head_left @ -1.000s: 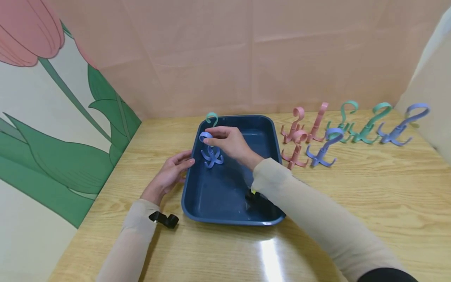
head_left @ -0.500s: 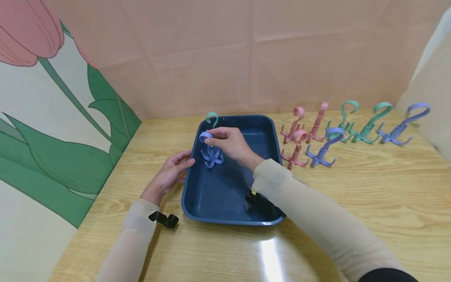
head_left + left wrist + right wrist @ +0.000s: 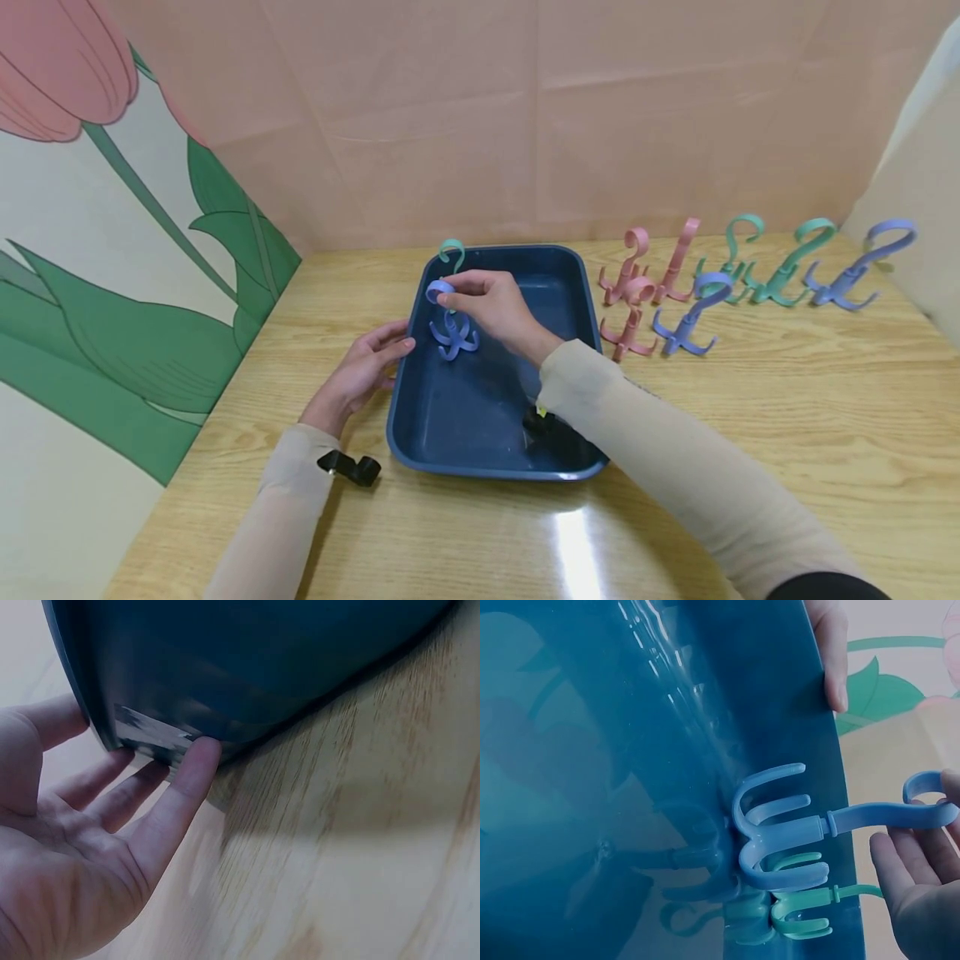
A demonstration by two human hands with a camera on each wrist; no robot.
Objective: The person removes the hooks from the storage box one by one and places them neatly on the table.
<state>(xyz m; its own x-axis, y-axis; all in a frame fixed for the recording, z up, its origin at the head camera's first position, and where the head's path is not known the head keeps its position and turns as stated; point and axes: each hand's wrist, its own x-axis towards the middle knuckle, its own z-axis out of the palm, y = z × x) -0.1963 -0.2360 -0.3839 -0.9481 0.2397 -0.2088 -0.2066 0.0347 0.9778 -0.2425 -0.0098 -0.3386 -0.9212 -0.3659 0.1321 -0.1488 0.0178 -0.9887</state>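
My right hand pinches the curled top of a periwinkle-blue four-prong hanging hook over the left part of a dark blue plastic tray. In the right wrist view this hook has its prongs down at the tray floor, inside the side wall. Just behind it is a green hook, its lower part mostly hidden by the hand in the head view. At the tray's left side rests my left hand; the left wrist view shows its fingers fairly straight, touching the outer wall.
Right of the tray, several hanging hooks stand on the wooden table: pink hooks, green hooks and blue hooks. A pink cloth hangs behind, and a tulip-patterned panel stands at left.
The blue hook and the right hand shift very slightly to the right and down in the head view. The left hand and tray keep their places.
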